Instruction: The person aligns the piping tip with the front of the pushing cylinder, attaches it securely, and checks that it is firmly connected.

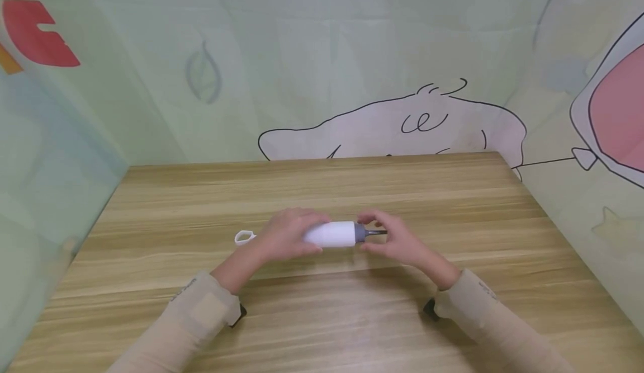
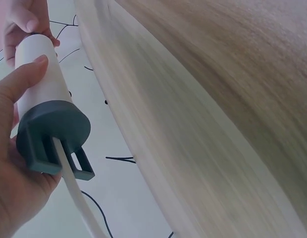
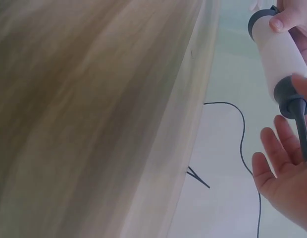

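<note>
A white plunger syringe (image 1: 337,234) with a grey front cap (image 1: 359,233) and a thin dark nozzle (image 1: 376,232) lies sideways above the table. My left hand (image 1: 287,234) grips the rear of its barrel, thumb along the side. Behind that hand sticks out the white ring handle (image 1: 245,237). In the left wrist view a dark grey finger flange (image 2: 54,126) closes the barrel's back, and a white plunger rod (image 2: 76,193) runs out of it. My right hand (image 1: 402,244) is spread around the cap and nozzle; in the right wrist view its fingers (image 3: 277,148) stand loosely apart beneath the cap.
Under both hands is a wood-grain table (image 1: 322,317). A pale printed curtain (image 1: 322,54) with cartoon drawings hangs behind and at both sides of it. Light sleeves (image 1: 503,322) cover both forearms, with dark wrist pieces (image 1: 431,310) at the cuffs.
</note>
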`<state>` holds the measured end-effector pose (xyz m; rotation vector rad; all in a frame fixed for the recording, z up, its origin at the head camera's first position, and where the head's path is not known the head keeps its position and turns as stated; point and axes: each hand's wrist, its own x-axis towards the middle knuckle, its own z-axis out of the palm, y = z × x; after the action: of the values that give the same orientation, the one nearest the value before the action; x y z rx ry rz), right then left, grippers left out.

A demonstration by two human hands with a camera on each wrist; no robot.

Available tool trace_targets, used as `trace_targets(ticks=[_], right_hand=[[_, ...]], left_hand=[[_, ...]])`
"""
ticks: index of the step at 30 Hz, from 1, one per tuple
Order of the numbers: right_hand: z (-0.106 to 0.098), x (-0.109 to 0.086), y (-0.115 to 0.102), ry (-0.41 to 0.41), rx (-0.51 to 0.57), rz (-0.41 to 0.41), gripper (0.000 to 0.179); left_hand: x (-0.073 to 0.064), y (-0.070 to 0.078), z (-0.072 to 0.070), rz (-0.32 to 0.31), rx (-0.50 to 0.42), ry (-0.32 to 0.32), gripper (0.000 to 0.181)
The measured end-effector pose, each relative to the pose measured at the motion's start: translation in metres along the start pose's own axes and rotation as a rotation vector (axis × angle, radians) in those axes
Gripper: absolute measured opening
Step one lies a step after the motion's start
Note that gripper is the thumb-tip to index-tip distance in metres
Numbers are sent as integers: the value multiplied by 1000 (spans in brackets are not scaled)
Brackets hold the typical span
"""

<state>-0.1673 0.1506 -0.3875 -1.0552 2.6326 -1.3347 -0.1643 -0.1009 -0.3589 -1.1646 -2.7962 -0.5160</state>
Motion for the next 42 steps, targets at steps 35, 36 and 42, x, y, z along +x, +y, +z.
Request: trace_targets(ticks=[35, 36, 42], right_hand=[[-4, 2, -1, 28, 120, 148, 28], [-4, 2, -1, 16, 110, 154, 29], [-2, 8, 7, -18, -14, 108, 31]], left_hand=[[0, 4, 3, 18, 88, 39, 50], [1, 3, 3, 14, 86, 37, 50], [6, -7, 7, -41, 74, -3, 52]])
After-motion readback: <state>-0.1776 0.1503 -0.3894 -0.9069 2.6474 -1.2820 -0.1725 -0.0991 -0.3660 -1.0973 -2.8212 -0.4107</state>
